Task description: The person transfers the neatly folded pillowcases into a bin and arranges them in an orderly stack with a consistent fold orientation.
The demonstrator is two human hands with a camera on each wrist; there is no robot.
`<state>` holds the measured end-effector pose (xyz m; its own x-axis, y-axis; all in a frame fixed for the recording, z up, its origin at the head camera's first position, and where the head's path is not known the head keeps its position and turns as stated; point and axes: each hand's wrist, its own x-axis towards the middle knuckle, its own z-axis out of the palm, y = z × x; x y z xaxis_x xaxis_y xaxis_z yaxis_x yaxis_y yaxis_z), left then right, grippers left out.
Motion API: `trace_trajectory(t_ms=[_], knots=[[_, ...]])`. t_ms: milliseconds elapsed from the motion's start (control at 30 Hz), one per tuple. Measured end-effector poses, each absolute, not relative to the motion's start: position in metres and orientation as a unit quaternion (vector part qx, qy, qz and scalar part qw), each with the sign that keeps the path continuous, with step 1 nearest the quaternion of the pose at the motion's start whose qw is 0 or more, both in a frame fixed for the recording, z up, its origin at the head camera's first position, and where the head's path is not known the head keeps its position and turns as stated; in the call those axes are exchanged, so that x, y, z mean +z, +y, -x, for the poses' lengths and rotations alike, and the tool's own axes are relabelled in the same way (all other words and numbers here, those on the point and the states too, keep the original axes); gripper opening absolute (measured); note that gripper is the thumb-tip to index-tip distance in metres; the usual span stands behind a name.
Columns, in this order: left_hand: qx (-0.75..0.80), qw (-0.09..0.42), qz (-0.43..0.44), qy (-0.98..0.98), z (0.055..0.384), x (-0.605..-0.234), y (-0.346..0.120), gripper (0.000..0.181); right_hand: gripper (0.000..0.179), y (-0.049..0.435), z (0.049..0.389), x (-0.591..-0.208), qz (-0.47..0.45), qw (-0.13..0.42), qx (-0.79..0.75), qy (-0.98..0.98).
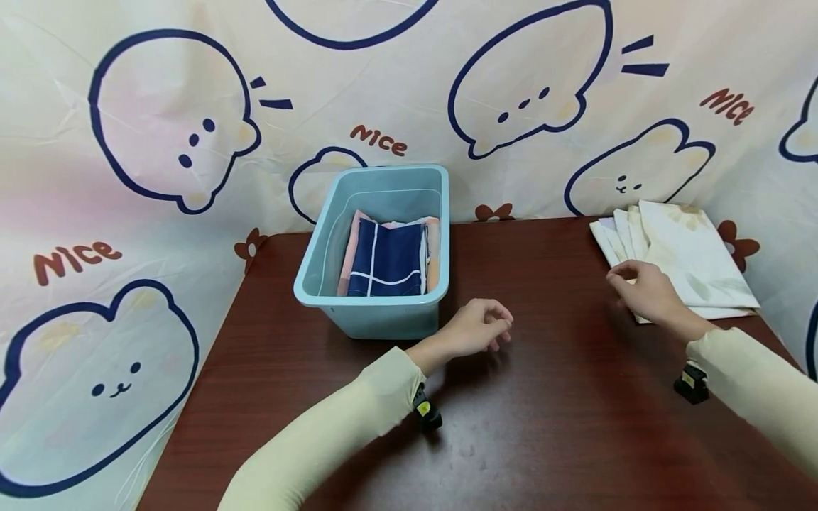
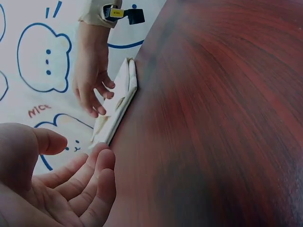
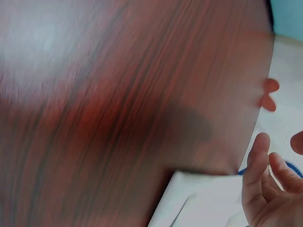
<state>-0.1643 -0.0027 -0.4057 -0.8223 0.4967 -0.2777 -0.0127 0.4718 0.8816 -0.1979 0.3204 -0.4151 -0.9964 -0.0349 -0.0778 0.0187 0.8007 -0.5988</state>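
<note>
My left hand [image 1: 476, 326] hovers over the table just right of the blue plastic bin, its fingers loosely bent around nothing. Over the near left edge of a folded white cloth stack [image 1: 696, 255] is my right hand [image 1: 645, 289], also holding nothing, thumb and fingers apart. The stack has pale floral prints and several layers fanned at its left side. In the left wrist view, the left fingers [image 2: 105, 182] are relaxed and the other hand hangs beside the cloth. The light-blue bin [image 1: 377, 301] holds a folded navy cloth [image 1: 388, 257] with white lines, among pink and orange cloths.
The dark reddish wooden table [image 1: 543, 426] carries the bin at its back left and the white cloths at its back right corner. A pale curtain [image 1: 409, 92] with navy cartoon outlines hangs close behind the table and along both sides.
</note>
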Motion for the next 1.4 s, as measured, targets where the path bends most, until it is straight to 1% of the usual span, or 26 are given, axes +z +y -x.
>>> trace_trajectory(t_ms=[167,300,467,800,900,967,1233,1300,1400], knots=[[0.504,0.261,-0.136,0.812,0.164,-0.412,0.003,0.024,0.039,0.339,0.205,-0.422,-0.007,-0.009,-0.249,0.968],[0.514,0.261,-0.134,0.806,0.163,-0.414,0.006,0.024,0.039,0.353,0.211,-0.425,-0.026,-0.027,-0.216,0.976],[0.523,0.267,-0.13,0.799,0.163,-0.415,0.008,0.024,0.043,0.366,0.217,-0.429,-0.044,-0.013,-0.188,0.981],[0.527,0.281,-0.136,0.79,0.163,-0.417,0.01,0.025,0.066,0.381,0.224,-0.442,-0.061,0.05,-0.135,0.988],[0.529,0.282,-0.136,0.788,0.164,-0.417,0.01,0.025,0.068,0.383,0.225,-0.443,-0.053,0.057,-0.121,0.99],[0.528,0.285,-0.136,0.789,0.164,-0.417,0.011,0.025,0.064,0.384,0.225,-0.444,-0.044,0.058,-0.115,0.991],[0.529,0.292,-0.129,0.786,0.163,-0.416,0.01,0.025,0.024,0.387,0.225,-0.448,-0.031,0.046,-0.119,0.991],[0.529,0.294,-0.127,0.786,0.162,-0.417,0.01,0.025,0.019,0.388,0.225,-0.449,-0.027,0.04,-0.123,0.991],[0.53,0.296,-0.125,0.785,0.162,-0.417,0.01,0.025,0.017,0.388,0.222,-0.448,-0.023,0.031,-0.132,0.99]])
